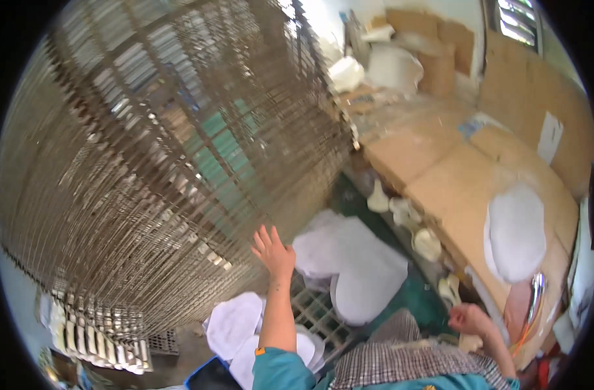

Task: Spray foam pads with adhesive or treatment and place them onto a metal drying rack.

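My left hand [273,250] reaches forward with its fingers spread, beside the lower edge of a large stack of wire mesh racks [199,156]. Nothing shows in it. Just right of it lie white rounded sheets [368,273], overlapping on a grid-like surface [313,305]. More white sheets [235,325] lie by my left forearm. My right hand [469,318] is held with curled fingers near the table's front edge, and no object shows in them. A shiny metal tool with an orange cord [537,292] lies on the table to its right.
A cardboard-covered table [453,169] runs along the right, with a white oval piece [516,233] on it. Cream-coloured shaped pieces [428,245] line its side. Cream strips [95,338] stand at the lower left. A blue-edged black tray [209,377] lies near my body.
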### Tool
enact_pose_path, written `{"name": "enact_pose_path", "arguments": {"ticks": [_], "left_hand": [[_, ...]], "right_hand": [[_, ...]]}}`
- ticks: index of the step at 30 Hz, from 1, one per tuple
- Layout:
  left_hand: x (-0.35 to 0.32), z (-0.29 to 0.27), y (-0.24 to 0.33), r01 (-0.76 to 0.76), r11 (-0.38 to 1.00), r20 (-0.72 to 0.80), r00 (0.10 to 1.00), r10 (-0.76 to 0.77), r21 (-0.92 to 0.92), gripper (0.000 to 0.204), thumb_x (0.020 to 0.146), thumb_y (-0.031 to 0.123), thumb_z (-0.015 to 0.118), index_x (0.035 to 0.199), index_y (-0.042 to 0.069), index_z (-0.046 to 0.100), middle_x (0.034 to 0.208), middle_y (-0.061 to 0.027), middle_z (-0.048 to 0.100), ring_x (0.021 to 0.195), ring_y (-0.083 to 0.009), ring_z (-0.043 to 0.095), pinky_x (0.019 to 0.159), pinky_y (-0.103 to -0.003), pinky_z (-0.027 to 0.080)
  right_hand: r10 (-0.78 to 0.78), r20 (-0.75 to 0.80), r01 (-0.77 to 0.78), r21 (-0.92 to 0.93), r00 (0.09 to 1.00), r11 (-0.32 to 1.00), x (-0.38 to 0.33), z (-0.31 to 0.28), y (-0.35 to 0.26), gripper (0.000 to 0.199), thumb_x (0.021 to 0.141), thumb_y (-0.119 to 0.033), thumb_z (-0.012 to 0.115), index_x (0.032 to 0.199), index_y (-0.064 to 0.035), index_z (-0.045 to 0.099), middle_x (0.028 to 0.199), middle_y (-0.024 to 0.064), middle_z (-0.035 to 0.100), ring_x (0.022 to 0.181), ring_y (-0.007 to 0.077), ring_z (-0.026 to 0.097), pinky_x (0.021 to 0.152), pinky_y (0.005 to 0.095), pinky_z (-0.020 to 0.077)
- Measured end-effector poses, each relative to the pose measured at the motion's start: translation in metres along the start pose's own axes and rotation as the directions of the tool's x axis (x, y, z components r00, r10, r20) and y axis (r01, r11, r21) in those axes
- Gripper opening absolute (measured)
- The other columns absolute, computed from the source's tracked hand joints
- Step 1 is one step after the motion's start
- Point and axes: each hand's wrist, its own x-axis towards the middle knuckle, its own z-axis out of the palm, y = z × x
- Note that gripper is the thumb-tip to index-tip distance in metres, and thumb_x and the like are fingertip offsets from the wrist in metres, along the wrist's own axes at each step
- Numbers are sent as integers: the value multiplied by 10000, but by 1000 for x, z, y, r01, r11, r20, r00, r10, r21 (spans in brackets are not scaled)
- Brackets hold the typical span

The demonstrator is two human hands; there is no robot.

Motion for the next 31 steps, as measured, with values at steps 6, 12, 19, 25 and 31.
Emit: {"name": "enact_pose_path", "arguments": {"ticks": [6,12,19,25,31], "left_hand": [[-12,9,9,-47,999,-16,999,47,9,570,670,98,645,1213,34,483,1398,-191,281,1312,-390,214,1027,-566,203],[-12,1,-8,32,999,-59,998,-33,-6,563,683,118,647,1215,39,483,1394,-187,305,1315,-386,223,1040,-531,212],[-53,25,36,197,980,-30,980,-197,9,554,700,160,648,1220,49,492,1417,-176,291,1327,-365,214,1079,-452,214],[-105,31,80,288,957,-19,958,-287,36,546,659,156,624,1174,15,509,1352,-191,340,1301,-415,220,1019,-548,239],[-110,31,56,260,966,4,966,-260,11,584,658,185,628,1211,55,494,1373,-159,332,1317,-401,198,1038,-551,201]], "right_hand": [[-83,66,85,-23,994,996,23,-23,-23,301,744,-162,653,1005,-28,582,899,142,627,791,265,629,707,352,510],[-110,106,111,-6,988,994,48,-30,25,303,747,-144,659,1017,-33,577,878,133,624,762,258,625,695,353,507],[-52,-23,52,-12,998,999,53,-73,85,271,730,-148,648,974,-38,603,699,108,635,686,220,642,631,332,506],[-142,10,139,163,990,977,121,-70,96,314,764,-140,639,1053,-38,570,749,108,648,709,193,639,649,316,503],[-762,-59,749,-152,645,645,241,1,-71,394,743,-196,675,1098,-86,545,1015,169,599,992,290,565,886,424,424]]}}
